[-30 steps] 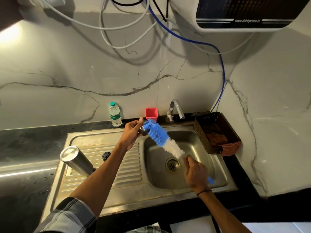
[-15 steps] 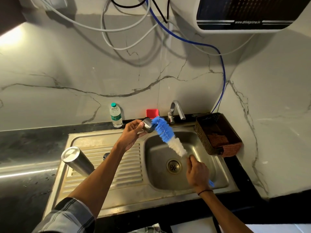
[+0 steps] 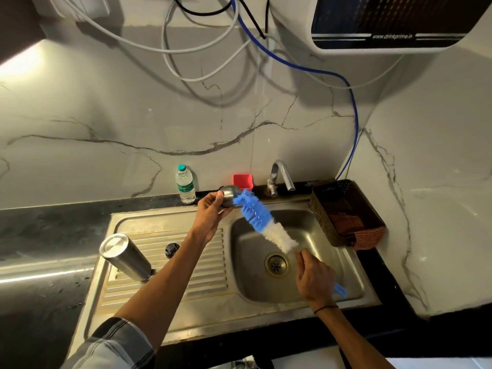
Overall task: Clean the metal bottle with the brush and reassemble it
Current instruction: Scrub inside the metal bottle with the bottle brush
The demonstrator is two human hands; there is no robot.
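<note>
The head view looks down on a steel sink [image 3: 186,310] set in a dark worktop [image 3: 40,235] against a marbled wall.

The left hand [image 3: 210,211] is raised over the far edge of the draining board, fingers curled round a small rounded metal cap [image 3: 228,196], gripped at its left side with the thumb on top. The right hand [image 3: 314,278] is over the basin, closed round the handle of the brush [image 3: 263,222]; the blue end of the handle sticks out behind the hand. The brush slants up and left from that hand, white bristles near the hand and blue bristles further up. Its blue tip touches the cap; whether it reaches inside cannot be told.

The metal bottle [image 3: 125,258] stands on the left part of the draining board, upside down as far as can be seen, its flat end uppermost, well apart from both hands. A small black lid [image 3: 171,250] lies on the ribs just right of it.

At the back of the worktop stand a plastic bottle [image 3: 185,186] with a green cap and a red cup [image 3: 242,181], with the tap [image 3: 279,177] to the right. A dark woven basket [image 3: 319,209] sits at the right of the basin, a reddish cloth [image 3: 367,235] hanging over its near edge. The drain [image 3: 277,263] lies just left of the right hand. White and blue hoses hang on the wall above.
</note>
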